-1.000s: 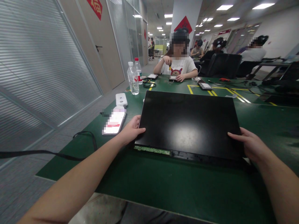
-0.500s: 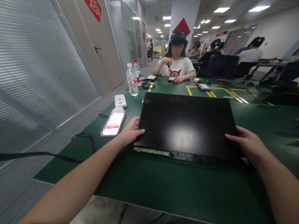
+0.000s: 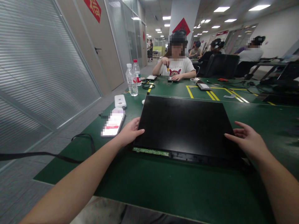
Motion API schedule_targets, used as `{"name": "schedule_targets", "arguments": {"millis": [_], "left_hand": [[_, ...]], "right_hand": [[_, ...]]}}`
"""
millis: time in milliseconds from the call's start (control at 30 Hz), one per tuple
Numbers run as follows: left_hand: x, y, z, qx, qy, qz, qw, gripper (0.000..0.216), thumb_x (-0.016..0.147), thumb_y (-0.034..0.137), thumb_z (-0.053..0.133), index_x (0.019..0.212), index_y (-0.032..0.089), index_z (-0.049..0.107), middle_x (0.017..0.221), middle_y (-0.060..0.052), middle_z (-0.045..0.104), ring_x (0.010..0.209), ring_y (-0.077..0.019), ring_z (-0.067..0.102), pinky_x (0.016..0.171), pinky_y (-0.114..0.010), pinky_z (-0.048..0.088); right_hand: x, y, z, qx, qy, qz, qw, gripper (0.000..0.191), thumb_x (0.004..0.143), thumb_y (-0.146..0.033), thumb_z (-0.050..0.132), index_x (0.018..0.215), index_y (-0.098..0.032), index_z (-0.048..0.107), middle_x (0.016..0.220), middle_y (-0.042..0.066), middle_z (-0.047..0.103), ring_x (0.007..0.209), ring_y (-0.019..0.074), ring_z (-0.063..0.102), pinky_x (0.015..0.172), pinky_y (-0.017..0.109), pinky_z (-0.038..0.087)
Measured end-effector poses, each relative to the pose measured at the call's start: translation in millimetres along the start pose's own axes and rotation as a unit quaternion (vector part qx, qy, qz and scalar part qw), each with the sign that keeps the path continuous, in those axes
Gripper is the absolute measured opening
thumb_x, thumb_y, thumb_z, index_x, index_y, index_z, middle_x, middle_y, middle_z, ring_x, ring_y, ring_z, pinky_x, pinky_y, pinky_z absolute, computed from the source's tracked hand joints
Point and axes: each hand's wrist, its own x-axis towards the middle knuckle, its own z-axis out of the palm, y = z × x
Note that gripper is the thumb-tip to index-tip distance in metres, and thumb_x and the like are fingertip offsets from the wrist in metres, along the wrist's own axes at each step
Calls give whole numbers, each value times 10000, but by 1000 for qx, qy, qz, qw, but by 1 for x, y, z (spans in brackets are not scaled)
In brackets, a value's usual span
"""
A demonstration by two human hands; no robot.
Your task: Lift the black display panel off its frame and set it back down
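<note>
A black LCD screen panel lies before me over the green table, its far edge slightly raised. Along its near edge runs a narrow green circuit board strip. My left hand grips the panel's left edge, thumb on the front face and fingers curled around the side. At the right edge is my right hand, its thumb over the dark face and its fingers bent at the side, the index finger lifted off. The underside of the panel is hidden.
On the left are a lit phone, a white power bank and two water bottles. Across the green table, a co-worker holds a screwdriver over a small drive-like device. Cables lie at the far right.
The panel has tipped flatter, its far edge lowering and the bright reflection fading. The fingers of my right hand have loosened and show more beside the edge. My left hand has barely moved.
</note>
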Motion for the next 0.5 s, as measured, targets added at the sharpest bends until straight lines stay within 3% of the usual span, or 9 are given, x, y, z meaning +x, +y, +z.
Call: {"name": "schedule_targets", "arguments": {"millis": [100, 267, 367, 500], "left_hand": [[0, 0, 0, 4, -7, -3, 1000, 662, 690, 112, 773, 1309, 150, 540, 1406, -150, 604, 1344, -312, 522, 1171, -502, 335], [-1, 2, 1, 8, -8, 1, 1000, 657, 700, 144, 782, 1316, 156, 554, 1423, -144, 596, 1356, -319, 511, 1177, -494, 337], [-2, 3, 1, 10, -5, -4, 1000, 656, 692, 144, 793, 1309, 167, 573, 1397, -136, 620, 1343, -325, 524, 1171, -506, 345], [-3, 4, 1, 0, -4, -7, 1000, 643, 687, 162, 814, 1292, 168, 595, 1374, -130, 640, 1318, -320, 550, 1155, -493, 375]], "right_hand": [[-3, -5, -1, 7, 16, 16, 1000, 712, 601, -243, 773, 1289, -218, 590, 963, 64, 689, 981, 247, 668, 965, 403, 509], [-2, 1, -4, 30, 12, 3, 999, 706, 603, -286, 763, 1283, -235, 575, 927, 58, 707, 969, 258, 663, 1012, 450, 472], [1, 5, -5, 61, 7, 5, 998, 783, 585, -278, 765, 1328, -251, 521, 901, 46, 703, 910, 249, 661, 975, 456, 489], [1, 4, -3, 111, -6, 15, 994, 763, 578, -220, 749, 1300, -258, 506, 867, 32, 697, 879, 214, 660, 856, 357, 524]]}}
